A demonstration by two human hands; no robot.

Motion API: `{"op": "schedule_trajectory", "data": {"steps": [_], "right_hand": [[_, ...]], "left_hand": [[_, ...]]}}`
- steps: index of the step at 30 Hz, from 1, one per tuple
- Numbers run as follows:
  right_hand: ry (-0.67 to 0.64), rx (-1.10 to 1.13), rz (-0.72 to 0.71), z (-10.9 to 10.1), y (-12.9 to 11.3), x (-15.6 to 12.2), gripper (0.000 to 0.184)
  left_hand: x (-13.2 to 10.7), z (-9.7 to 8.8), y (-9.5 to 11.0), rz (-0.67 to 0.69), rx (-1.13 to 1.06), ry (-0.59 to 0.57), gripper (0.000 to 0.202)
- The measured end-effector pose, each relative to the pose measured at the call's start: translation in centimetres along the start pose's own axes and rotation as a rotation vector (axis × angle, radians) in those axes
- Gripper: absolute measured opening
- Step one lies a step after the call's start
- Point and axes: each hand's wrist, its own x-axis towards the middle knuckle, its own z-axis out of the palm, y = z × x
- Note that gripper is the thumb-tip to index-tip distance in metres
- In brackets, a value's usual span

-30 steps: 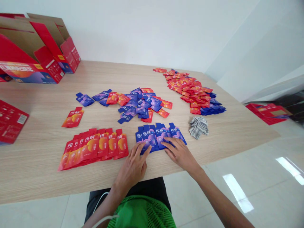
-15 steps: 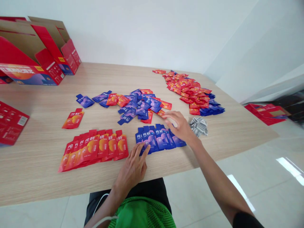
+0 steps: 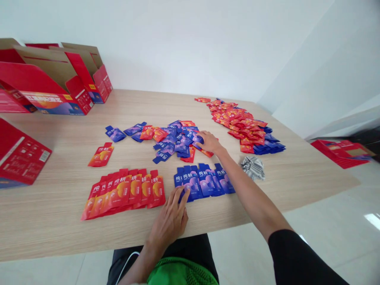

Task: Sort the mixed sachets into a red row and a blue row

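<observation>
My left hand (image 3: pixel 170 215) lies with outstretched fingers on the left end of a row of overlapping blue pouches (image 3: pixel 206 182). My right hand (image 3: pixel 210 143) reaches into a loose mixed heap; its thumb and fingers are apart at the right edge of a blue pouch (image 3: pixel 192 137). No firm grip shows, and part of the heap is hidden under this hand. To the left of my left hand, red pouches (image 3: pixel 121 192) form an overlapping row. A single red pouch (image 3: pixel 101 154) and a blue pouch (image 3: pixel 115 133) lie farther left.
A large pile of red and blue pouches (image 3: pixel 237 122) lies at the back right. Near my right forearm is a crumpled striped cloth (image 3: pixel 253 168). Open red cartons (image 3: pixel 59 99) stand at the back left, with another red box (image 3: pixel 23 158) nearer. Another red carton (image 3: pixel 341 152) is beyond the table's right edge.
My right hand has moved away from above the blue row, forward and left to the loose heap. My left hand stays on the row. The camera view has shifted slightly.
</observation>
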Motion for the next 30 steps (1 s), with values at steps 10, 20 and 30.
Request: {"op": "schedule_trajectory", "data": {"steps": [10, 20, 30], "right_hand": [[-0.045, -0.044, 0.005, -0.2, -1.1, 2.4, 0.054], [0.021, 0.107, 0.059, -1.7, 0.2, -0.1, 0.05], [0.45, 0.219, 0.385, 0.6, -3.6, -17.4, 0.041]], "left_hand": [[0.1, -0.4, 0.2, 0.008, 0.008, 0.005, 0.073], [0.2, -0.2, 0.1, 0.007, -0.021, 0.023, 0.075], [0.3, -0.2, 0.2, -0.001, -0.031, 0.042, 0.074]]}}
